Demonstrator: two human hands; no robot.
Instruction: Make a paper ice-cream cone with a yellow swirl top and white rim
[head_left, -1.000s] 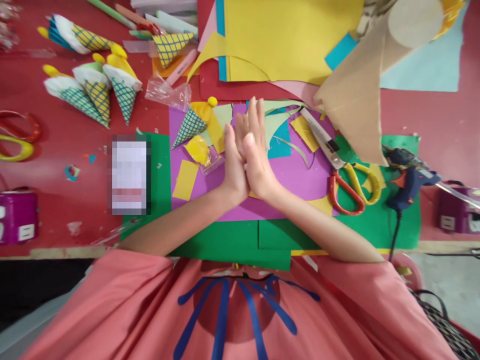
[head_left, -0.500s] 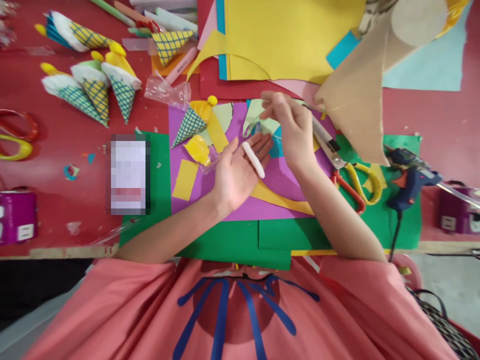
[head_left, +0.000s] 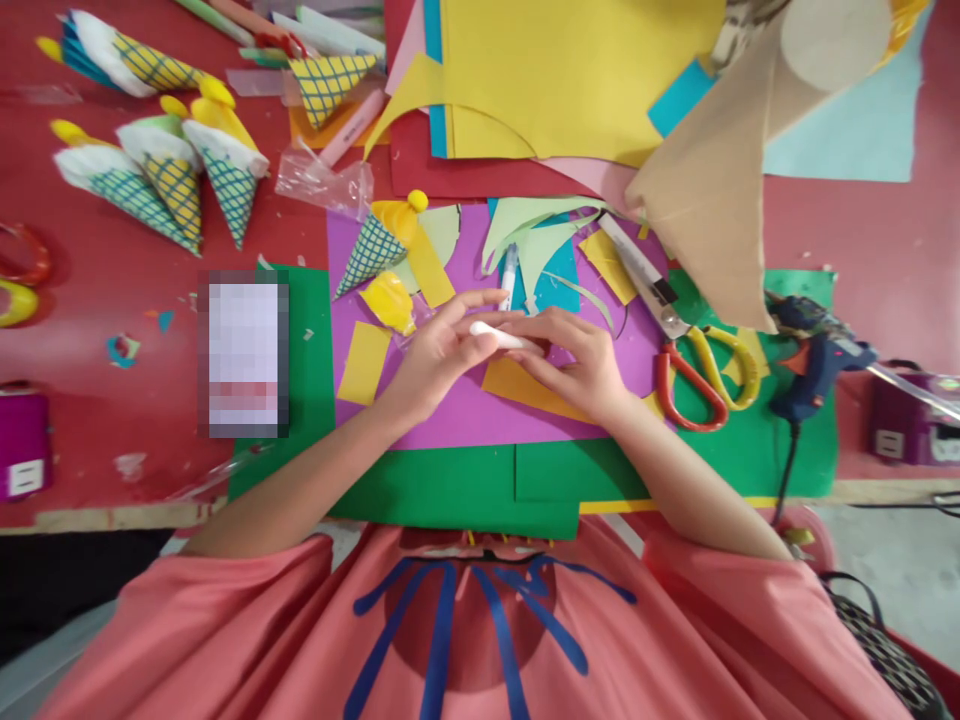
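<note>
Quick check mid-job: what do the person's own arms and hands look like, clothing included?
Loose coral-pink sleeves end near the elbows, leaving the forearms bare. The left hand and right hand are ungloved, with no ring, watch or bracelet visible. The matching shirt carries dark blue strokes in front.

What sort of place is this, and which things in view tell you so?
It looks like a craft workspace, perhaps in a classroom or workshop. The large scissors right of centre, the dark blue glue gun and the grid-patterned cone with a yellow top suggest it.
</note>
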